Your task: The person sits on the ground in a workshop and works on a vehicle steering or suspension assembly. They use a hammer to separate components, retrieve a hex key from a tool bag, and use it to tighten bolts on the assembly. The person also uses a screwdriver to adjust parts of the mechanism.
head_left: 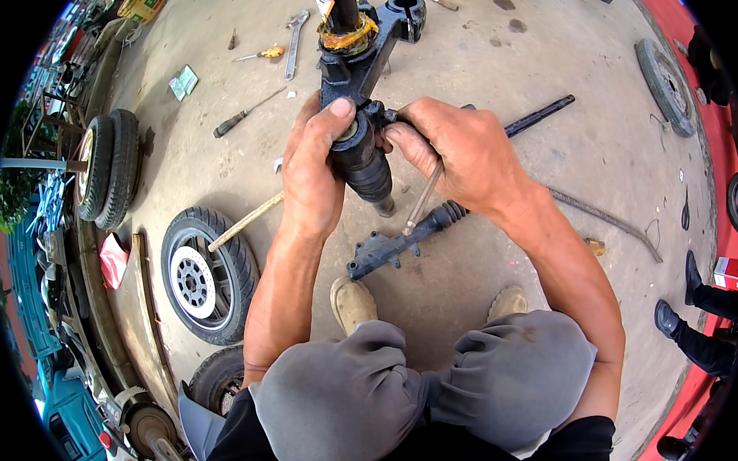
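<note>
In front of me is a black motorcycle fork yoke [355, 75], its upright stem [337, 11] smeared with yellow grease at the base. A black fork leg with a ribbed rubber boot [370, 177] sits in the yoke's near clamp; the far clamp ring [407, 10] is bare. My left hand [310, 166] is closed around the fork leg's top, its thumb pressed on the rim. Beside the clamp's bolt lug [377, 113], my right hand [471, 152] grips a metal wrench [424, 200], its shank pointing down toward me. The wrench's other end is hidden by my fingers.
Another fork leg [393, 250] lies near my shoes. To the left are a wheel with a brake disc [192, 280], a wooden handle [246, 221], screwdrivers [242, 114] and an adjustable wrench [295, 44]. On the right lie a long bar [608, 223] and a tyre [666, 87]; a person's shoes [667, 318] stand there.
</note>
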Motion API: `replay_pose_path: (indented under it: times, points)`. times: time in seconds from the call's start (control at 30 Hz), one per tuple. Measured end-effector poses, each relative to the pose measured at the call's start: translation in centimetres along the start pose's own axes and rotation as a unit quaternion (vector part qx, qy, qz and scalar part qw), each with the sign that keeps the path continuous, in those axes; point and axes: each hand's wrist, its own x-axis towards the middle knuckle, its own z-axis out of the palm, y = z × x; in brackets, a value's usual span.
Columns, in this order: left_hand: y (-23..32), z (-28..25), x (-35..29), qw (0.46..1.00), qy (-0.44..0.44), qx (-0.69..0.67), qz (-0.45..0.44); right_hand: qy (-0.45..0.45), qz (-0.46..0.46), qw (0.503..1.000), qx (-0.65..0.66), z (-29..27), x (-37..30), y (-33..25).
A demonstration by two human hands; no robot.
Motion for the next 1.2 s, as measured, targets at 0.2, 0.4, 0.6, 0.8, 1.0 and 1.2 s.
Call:
replay_pose_path:
  times: [0.2, 0.4, 0.6, 0.8, 1.0, 1.2]
  points:
    - [0.0, -0.9, 0.5, 1.000, -0.012, 0.004, -0.010, -0.235, 0.331, 0.910, 0.079, -3.4, -2.4, 0.4]
    - [0.4, -0.9, 1.6, 0.999, -0.030, 0.040, 0.009, -0.228, 0.472, 0.841, 0.138, -4.5, -7.7, 3.1]
    - [0.2, -1.1, 2.0, 0.998, -0.023, 0.052, 0.014, -0.060, 0.235, 0.962, 0.127, -6.8, -3.5, -1.6]
    - [0.0, -1.3, 1.6, 0.999, -0.019, 0.041, 0.009, -0.058, 0.227, 0.962, 0.140, -5.5, -3.0, -1.0]
    - [0.2, -1.2, 1.4, 0.999, -0.037, 0.027, 0.008, -0.011, -0.127, 0.977, -0.169, -5.9, -2.8, 1.4]
    - [-0.1, -1.3, 1.7, 0.999, -0.037, -0.007, -0.001, -0.187, 0.390, 0.866, 0.253, -8.1, -0.8, -1.8]
